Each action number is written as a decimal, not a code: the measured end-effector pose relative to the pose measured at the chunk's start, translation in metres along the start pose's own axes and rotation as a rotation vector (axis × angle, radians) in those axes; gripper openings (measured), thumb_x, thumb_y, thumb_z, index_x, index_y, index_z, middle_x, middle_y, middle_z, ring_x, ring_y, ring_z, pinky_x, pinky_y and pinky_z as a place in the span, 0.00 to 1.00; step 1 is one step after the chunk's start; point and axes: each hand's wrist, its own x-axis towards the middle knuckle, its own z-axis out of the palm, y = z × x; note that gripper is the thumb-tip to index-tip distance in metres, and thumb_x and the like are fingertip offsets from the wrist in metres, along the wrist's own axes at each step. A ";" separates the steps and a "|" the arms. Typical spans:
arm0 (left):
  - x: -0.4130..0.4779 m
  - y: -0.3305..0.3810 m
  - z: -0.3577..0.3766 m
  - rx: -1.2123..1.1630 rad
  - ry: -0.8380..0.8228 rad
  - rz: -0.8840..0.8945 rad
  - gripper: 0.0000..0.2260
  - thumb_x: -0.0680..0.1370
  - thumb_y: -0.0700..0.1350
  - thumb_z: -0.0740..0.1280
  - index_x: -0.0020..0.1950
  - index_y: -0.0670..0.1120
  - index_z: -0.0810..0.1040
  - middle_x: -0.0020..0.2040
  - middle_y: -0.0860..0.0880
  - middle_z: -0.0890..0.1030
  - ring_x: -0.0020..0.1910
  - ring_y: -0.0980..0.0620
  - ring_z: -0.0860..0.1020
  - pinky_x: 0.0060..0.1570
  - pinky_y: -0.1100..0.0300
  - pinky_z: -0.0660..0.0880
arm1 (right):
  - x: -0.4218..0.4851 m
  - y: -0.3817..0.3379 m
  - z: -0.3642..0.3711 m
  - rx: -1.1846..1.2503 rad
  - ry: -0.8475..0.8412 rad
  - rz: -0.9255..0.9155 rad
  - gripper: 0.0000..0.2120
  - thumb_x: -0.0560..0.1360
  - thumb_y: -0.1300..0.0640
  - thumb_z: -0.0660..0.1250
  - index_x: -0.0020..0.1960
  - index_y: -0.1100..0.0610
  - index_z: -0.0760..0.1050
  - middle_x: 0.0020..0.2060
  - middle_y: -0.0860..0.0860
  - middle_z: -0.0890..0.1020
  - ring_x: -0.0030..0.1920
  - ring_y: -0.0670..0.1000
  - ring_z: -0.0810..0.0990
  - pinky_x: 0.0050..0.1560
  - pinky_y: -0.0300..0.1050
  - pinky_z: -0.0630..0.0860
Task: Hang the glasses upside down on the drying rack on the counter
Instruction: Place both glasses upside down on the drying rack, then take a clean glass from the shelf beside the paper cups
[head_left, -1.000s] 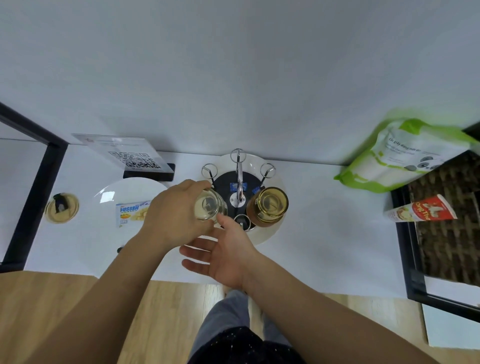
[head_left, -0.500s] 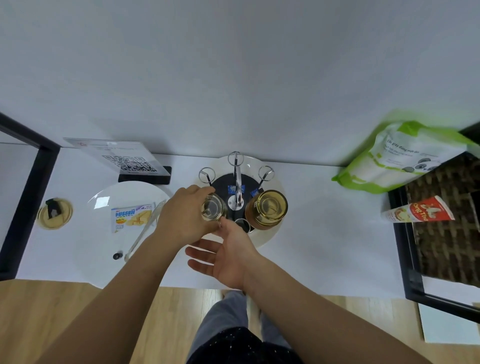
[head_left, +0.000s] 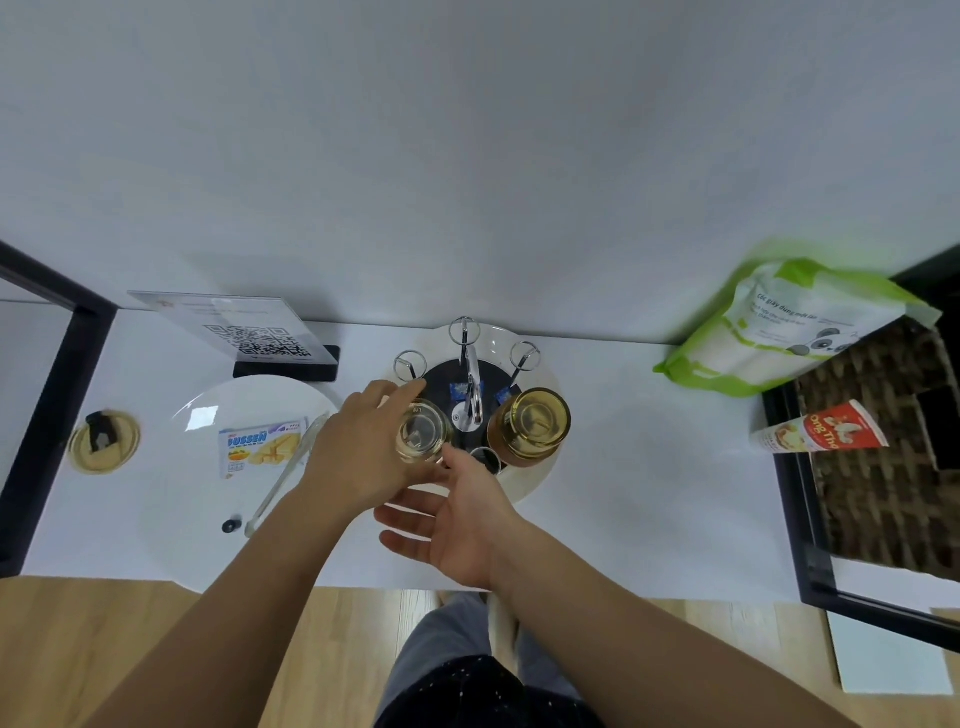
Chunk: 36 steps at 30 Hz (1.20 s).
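The drying rack (head_left: 535, 480) is a round white tray with a dark centre, a chrome post and ring-tipped pegs, standing at the back of the white counter. An amber glass (head_left: 530, 423) hangs upside down on its right side. My left hand (head_left: 358, 449) is shut on a clear glass (head_left: 422, 430), held bottom-up over the rack's left side. My right hand (head_left: 457, 514) is open, palm up, just below that glass, its thumb touching the rim area. Whether the clear glass sits on a peg is hidden.
A white plate (head_left: 208, 410) with a wafer packet (head_left: 260, 447) and tongs (head_left: 283, 480) lies left of the rack. A QR-code stand (head_left: 249, 332) is behind it, a round coaster (head_left: 104, 441) far left. A green-white bag (head_left: 795, 327) and a red cone packet (head_left: 821, 434) lie right, by a black-framed shelf.
My left hand has lowered the clear glass slightly toward the rack's left side. My right hand has stayed beneath it.
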 end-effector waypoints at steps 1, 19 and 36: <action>-0.002 0.001 -0.003 0.004 0.008 0.001 0.43 0.64 0.67 0.73 0.75 0.57 0.62 0.70 0.51 0.71 0.64 0.47 0.71 0.55 0.50 0.75 | -0.002 0.000 0.000 -0.011 -0.002 0.000 0.23 0.80 0.40 0.59 0.59 0.58 0.78 0.49 0.60 0.86 0.49 0.60 0.85 0.48 0.54 0.82; -0.008 0.165 -0.075 -0.386 0.270 0.585 0.17 0.76 0.54 0.68 0.63 0.50 0.75 0.58 0.53 0.77 0.49 0.53 0.77 0.50 0.48 0.77 | -0.161 -0.073 -0.085 -0.339 0.367 -0.759 0.09 0.79 0.55 0.64 0.55 0.58 0.77 0.42 0.54 0.84 0.39 0.51 0.83 0.43 0.49 0.80; -0.178 0.384 -0.087 -1.233 -0.286 0.667 0.32 0.76 0.66 0.46 0.29 0.45 0.74 0.28 0.44 0.73 0.30 0.45 0.74 0.37 0.58 0.75 | -0.376 -0.017 -0.245 -0.260 0.201 -1.297 0.25 0.80 0.42 0.59 0.32 0.58 0.64 0.27 0.55 0.63 0.27 0.52 0.59 0.31 0.48 0.55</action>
